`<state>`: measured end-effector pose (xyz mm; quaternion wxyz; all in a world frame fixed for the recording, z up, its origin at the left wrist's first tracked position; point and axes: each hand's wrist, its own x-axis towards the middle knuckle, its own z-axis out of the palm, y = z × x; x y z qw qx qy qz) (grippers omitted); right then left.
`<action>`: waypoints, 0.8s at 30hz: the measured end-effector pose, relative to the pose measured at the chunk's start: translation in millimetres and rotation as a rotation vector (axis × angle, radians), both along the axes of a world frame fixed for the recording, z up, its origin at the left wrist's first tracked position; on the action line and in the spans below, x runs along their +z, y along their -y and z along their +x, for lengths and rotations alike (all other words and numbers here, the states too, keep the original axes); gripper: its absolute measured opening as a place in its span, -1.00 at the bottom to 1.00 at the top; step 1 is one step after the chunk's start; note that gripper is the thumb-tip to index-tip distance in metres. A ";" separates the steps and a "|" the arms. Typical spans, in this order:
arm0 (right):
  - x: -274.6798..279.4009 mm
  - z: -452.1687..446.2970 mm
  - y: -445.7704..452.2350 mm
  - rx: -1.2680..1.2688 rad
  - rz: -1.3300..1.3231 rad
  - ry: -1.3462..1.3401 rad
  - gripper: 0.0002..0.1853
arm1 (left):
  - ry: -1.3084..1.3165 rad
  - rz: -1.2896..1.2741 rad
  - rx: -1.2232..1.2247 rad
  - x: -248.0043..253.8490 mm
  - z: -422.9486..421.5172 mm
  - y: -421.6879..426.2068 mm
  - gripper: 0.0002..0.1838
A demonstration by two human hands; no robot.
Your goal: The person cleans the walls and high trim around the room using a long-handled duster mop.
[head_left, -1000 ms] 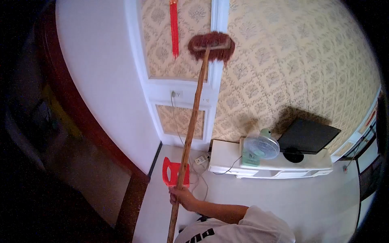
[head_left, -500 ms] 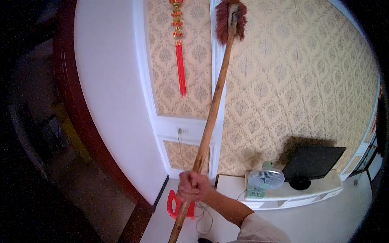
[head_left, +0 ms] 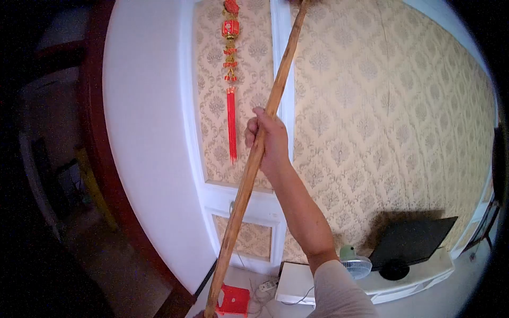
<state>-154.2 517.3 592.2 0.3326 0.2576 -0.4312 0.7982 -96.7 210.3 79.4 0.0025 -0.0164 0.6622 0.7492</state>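
My right hand (head_left: 274,139) is closed round the wooden pole of a long-handled duster (head_left: 241,200), about midway up the view. The pole slants from the bottom left to the top centre. Only a dark edge of its reddish-brown bristly head shows, cut off by the top of the view near the white wall trim. At the bottom edge, a sliver of my left hand (head_left: 199,315) wraps the pole's lower part; most of that hand is out of view.
A red tasselled ornament (head_left: 231,124) hangs on the patterned wall (head_left: 344,122), left of the pole. A red plastic stool (head_left: 234,300) stands on the floor by loose cables. On a low white cabinet (head_left: 297,283) are a fan (head_left: 358,266) and a black television (head_left: 416,238).
My right hand has moved higher and opened out of its earlier low grip position along the pole. The view has tilted up, while the duster's head has risen almost out of view.
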 end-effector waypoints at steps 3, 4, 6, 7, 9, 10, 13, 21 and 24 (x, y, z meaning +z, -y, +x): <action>18.8 -7.0 1.5 -0.191 0.061 -0.033 -0.84 | -0.198 -0.071 0.014 71.3 -33.1 -52.2 -0.85; 20.5 -7.2 2.6 -0.261 0.076 -0.027 -0.85 | -0.262 -0.107 0.024 93.2 -41.4 -65.6 -0.85; 26.9 -9.1 1.0 -0.314 0.111 -0.007 -0.85 | -0.385 -0.224 0.047 123.3 -50.5 -86.5 -0.85; 28.9 -10.4 -0.4 -0.368 0.138 0.020 -0.85 | -0.441 -0.334 0.065 141.6 -53.7 -94.6 -0.85; 36.3 -17.2 -11.8 -0.391 0.159 0.001 -0.86 | -0.424 -0.503 0.009 150.4 -51.6 -102.2 -0.88; 39.6 -17.2 -13.2 -0.410 0.178 -0.018 -0.87 | -0.381 -0.381 -0.031 155.3 -53.0 -105.9 -0.88; 42.4 -18.2 -12.9 -0.469 0.182 0.021 -0.89 | -0.466 -0.535 0.040 161.7 -47.9 -112.0 -0.89; 38.8 -21.9 -3.9 -0.498 0.197 0.017 -0.89 | -0.447 -0.430 0.029 142.1 -51.8 -107.5 -0.85; 27.5 -24.3 2.0 -0.494 0.189 0.061 -0.88 | -0.282 -0.049 -0.068 134.0 -44.4 -100.5 -0.84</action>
